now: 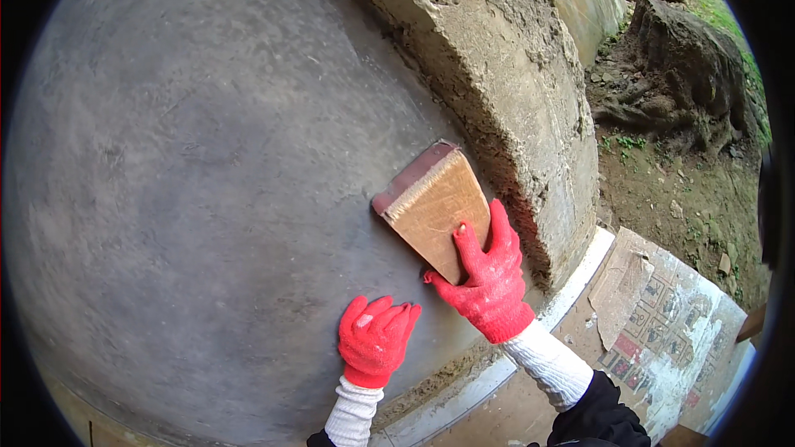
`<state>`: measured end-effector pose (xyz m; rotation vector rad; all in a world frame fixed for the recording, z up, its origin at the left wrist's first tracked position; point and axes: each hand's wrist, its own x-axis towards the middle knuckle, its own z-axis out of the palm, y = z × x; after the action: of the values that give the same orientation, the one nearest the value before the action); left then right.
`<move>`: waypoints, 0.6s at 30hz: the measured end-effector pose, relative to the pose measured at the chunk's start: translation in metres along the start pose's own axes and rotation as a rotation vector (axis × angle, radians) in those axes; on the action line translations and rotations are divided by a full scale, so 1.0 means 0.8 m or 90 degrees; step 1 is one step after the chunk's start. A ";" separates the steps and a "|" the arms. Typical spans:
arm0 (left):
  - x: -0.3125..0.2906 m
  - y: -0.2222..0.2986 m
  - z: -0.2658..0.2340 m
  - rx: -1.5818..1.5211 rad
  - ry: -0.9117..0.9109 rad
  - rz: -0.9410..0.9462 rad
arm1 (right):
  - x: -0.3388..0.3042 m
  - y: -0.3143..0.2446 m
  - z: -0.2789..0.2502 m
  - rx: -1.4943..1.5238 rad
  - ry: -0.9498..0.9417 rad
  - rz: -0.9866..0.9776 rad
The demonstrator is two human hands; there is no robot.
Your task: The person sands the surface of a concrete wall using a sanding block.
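Observation:
My right hand [484,277], in a red glove, presses a piece of sandpaper [440,213] onto a smooth, curved grey plaster surface [207,174]. The sandpaper has a tan backing, a frayed strip and a dark red edge at its far end. My thumb and fingers spread over its near part, and its underside is hidden. Nearer to me and to the left, my left hand [378,341], gloved in red too, rests on the grey surface. Its fingers are slightly bent and apart, with nothing seen in them.
A rough, raised cement band [513,74] curves along the right of the grey surface. Below runs a white edge strip [464,401]. Paint-spattered cardboard [662,331] lies at the lower right. Beyond are bare soil and a dark tree stump [683,66].

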<state>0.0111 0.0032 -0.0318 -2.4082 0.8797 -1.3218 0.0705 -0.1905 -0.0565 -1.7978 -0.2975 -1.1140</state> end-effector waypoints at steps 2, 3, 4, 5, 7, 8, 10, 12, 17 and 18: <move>-0.001 0.000 0.001 -0.007 0.001 -0.007 | -0.035 0.024 0.009 -0.009 -0.015 0.006; -0.002 0.000 0.000 -0.003 0.000 -0.008 | -0.069 0.042 0.015 -0.023 -0.032 0.015; 0.000 0.002 0.001 -0.008 0.016 -0.007 | -0.105 0.062 0.019 -0.043 -0.049 0.026; 0.004 0.006 0.003 -0.016 0.034 -0.004 | -0.154 0.089 0.021 -0.035 -0.052 0.023; 0.007 0.008 0.004 -0.020 0.032 0.005 | -0.183 0.112 0.020 -0.024 -0.055 0.017; 0.008 0.007 0.005 -0.020 0.027 0.014 | -0.180 0.113 0.018 -0.049 -0.081 0.014; 0.007 0.005 0.005 -0.020 0.028 0.017 | -0.152 0.093 0.010 -0.058 -0.087 0.020; 0.001 0.003 0.004 -0.009 0.021 0.014 | -0.069 0.043 0.008 -0.026 -0.055 0.013; 0.000 0.000 0.002 -0.004 0.004 0.009 | -0.014 0.005 0.007 0.016 -0.007 0.008; -0.002 -0.003 -0.001 0.003 0.003 0.006 | -0.035 0.017 0.015 0.022 -0.009 0.005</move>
<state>0.0112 0.0059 -0.0311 -2.3955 0.8872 -1.3247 0.0701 -0.1803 -0.0879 -1.7748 -0.3163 -1.0849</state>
